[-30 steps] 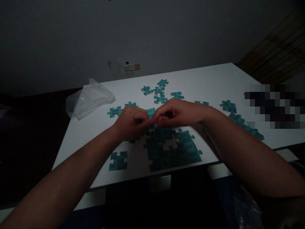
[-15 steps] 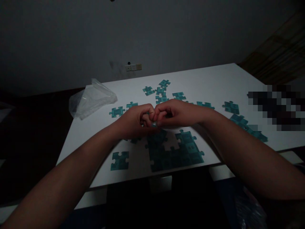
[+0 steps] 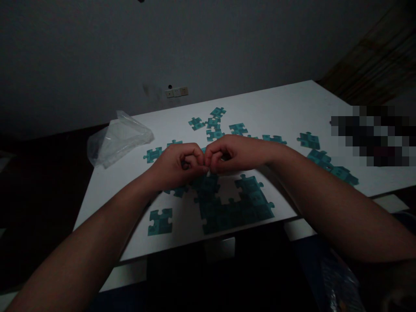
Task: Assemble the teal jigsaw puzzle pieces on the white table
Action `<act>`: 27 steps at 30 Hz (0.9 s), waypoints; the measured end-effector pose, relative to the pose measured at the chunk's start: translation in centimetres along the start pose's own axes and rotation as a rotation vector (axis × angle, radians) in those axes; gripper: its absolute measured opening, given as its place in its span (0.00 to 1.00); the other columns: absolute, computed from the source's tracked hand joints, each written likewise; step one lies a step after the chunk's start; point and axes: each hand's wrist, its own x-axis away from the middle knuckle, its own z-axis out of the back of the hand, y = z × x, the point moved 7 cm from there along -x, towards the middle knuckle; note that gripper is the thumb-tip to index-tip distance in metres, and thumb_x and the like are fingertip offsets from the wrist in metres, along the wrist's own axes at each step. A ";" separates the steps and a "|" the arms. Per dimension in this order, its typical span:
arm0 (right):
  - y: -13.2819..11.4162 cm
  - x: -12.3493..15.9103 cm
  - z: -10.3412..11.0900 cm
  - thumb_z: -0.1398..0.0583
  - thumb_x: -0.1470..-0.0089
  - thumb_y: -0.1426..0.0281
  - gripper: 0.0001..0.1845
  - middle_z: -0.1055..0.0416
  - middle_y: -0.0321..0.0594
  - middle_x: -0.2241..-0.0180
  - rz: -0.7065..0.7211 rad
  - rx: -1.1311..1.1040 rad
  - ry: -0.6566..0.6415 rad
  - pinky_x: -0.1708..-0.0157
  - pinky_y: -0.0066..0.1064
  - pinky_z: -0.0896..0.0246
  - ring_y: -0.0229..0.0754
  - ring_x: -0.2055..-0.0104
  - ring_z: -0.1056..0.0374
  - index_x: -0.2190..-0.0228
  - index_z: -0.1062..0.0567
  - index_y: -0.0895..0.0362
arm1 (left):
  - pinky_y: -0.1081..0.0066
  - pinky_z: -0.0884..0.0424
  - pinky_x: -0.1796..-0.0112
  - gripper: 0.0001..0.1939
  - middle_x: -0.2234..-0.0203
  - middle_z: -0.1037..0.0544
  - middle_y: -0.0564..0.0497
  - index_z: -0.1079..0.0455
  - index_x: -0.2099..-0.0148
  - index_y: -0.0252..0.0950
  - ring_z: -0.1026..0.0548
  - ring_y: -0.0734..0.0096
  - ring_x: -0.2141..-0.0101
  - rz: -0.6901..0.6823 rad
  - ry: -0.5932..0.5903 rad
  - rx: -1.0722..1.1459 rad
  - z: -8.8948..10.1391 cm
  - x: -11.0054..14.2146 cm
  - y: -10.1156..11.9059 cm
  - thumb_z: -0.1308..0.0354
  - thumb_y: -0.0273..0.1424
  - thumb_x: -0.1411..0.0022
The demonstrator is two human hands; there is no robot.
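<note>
My left hand [image 3: 185, 164] and my right hand [image 3: 227, 152] meet above the middle of the table, fingers curled and their tips pinched together. Whatever lies between the fingertips is mostly hidden; only a small pale spot shows below them. Beneath and in front of the hands lies a joined block of teal jigsaw puzzle pieces [image 3: 237, 214], with a notch of bare tabletop in its upper part. A single puzzle piece [image 3: 160, 222] rests left of this block. Part of another piece [image 3: 177, 191] shows under my left wrist.
Loose puzzle pieces [image 3: 213, 123] are scattered beyond the hands on the white table [image 3: 279, 106]. More pieces [image 3: 320, 159] lie to the right. A clear plastic bag [image 3: 121, 138] sits at the far left corner. Wall sockets [image 3: 177, 92] are behind. A pixelated patch covers the right edge.
The view has shifted slightly, moving the table's contents a little left in the picture. Both hands stay together, and their fingertips are now pinched more closely, with the thumbs straighter.
</note>
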 end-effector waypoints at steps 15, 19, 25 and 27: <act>-0.3 0.0 -0.1 0.30 0.38 0.70 0.07 0.19 0.33 0.65 0.078 0.029 0.012 0.59 0.34 0.40 0.40 0.63 0.30 0.57 0.16 0.55 | 0.74 0.37 0.77 0.14 0.80 0.23 0.58 0.25 0.55 0.39 0.30 0.74 0.82 0.042 -0.071 0.137 -0.2 0.0 -0.6 0.28 0.42 0.28; -0.3 0.0 -0.1 0.29 0.39 0.70 0.08 0.19 0.33 0.66 0.066 0.018 0.017 0.59 0.35 0.39 0.41 0.64 0.29 0.57 0.15 0.54 | 0.74 0.35 0.76 0.12 0.80 0.22 0.58 0.25 0.56 0.40 0.29 0.73 0.81 0.061 -0.076 0.205 -0.3 0.0 -0.6 0.28 0.40 0.30; -0.6 0.0 -0.1 0.30 0.40 0.70 0.07 0.20 0.34 0.67 0.053 0.019 0.023 0.62 0.34 0.39 0.41 0.64 0.29 0.58 0.15 0.54 | 0.74 0.36 0.76 0.13 0.80 0.21 0.58 0.25 0.56 0.39 0.29 0.72 0.81 0.072 -0.078 0.196 -0.3 0.0 -0.6 0.27 0.40 0.31; -0.6 0.1 -0.1 0.30 0.40 0.71 0.07 0.21 0.33 0.68 0.045 0.017 0.020 0.62 0.33 0.40 0.41 0.65 0.31 0.58 0.16 0.54 | 0.74 0.35 0.75 0.12 0.79 0.20 0.57 0.25 0.56 0.39 0.28 0.73 0.81 0.062 -0.076 0.159 -0.3 0.1 -0.5 0.28 0.39 0.30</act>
